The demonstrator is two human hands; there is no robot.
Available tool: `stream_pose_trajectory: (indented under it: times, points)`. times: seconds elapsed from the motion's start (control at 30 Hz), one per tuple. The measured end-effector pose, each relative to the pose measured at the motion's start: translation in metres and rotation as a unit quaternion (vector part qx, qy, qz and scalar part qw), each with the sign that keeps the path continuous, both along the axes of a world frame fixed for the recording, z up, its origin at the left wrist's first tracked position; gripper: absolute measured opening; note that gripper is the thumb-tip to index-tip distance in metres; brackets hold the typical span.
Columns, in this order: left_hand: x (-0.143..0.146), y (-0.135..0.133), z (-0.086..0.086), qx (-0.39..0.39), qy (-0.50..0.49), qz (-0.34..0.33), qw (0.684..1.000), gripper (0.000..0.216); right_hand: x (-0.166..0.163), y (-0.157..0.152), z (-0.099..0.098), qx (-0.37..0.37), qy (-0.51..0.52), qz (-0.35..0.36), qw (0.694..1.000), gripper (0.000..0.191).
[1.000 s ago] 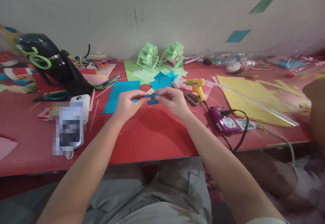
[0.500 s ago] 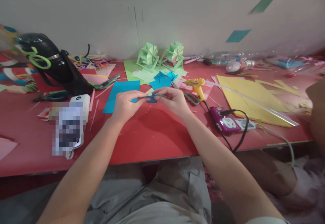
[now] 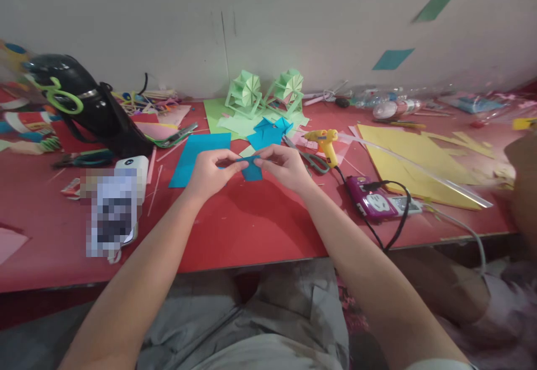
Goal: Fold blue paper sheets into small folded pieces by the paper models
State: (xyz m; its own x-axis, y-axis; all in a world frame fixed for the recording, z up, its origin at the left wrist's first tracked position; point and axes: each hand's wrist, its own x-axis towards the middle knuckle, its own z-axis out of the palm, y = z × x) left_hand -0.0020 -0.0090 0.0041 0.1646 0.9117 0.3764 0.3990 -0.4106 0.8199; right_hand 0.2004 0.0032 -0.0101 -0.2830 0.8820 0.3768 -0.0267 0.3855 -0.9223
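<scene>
Between my two hands is a small piece of blue paper point(image 3: 252, 172), its top edge pinched and its lower part hanging down above the red table. My left hand point(image 3: 213, 173) grips its left side between thumb and fingers. On the right side, the thumb and fingers of my right hand point(image 3: 284, 167) pinch the same piece. Just behind my left hand lies a flat blue sheet point(image 3: 200, 156). Folded blue paper pieces point(image 3: 269, 132) lie beyond my hands, and a pale green scrap point(image 3: 247, 151) shows just behind the fingertips.
Two green paper wheels on stands point(image 3: 245, 91) are at the back. Right of my hands are scissors point(image 3: 315, 162), a yellow glue gun point(image 3: 325, 143), a purple power strip point(image 3: 371, 197) and yellow sheets point(image 3: 413, 160). To the left stand a phone point(image 3: 115, 213) and black bottle point(image 3: 94, 107). Another person's arm point(image 3: 522, 177) is far right.
The blue paper in my fingers has tipped so that more of its face hangs below my thumbs. Both hands stay in nearly the same place. Something yellow has appeared near the other person's arm.
</scene>
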Motion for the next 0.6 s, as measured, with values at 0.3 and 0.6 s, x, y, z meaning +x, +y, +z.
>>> stream_pose_trajectory:
  times: [0.3, 0.6]
  points:
    - [0.0012, 0.0056, -0.0031, -0.148, -0.114, -0.051, 0.981, 0.049, 0.0001, 0.0007, 0.0026, -0.087, 0.038, 0.058, 0.994, 0.037]
    - [0.0054, 0.0069, -0.0074, -0.222, -0.206, -0.051, 0.952, 0.052, -0.0005, 0.0046, -0.0028, -0.089, 0.021, 0.017, 0.996, 0.04]
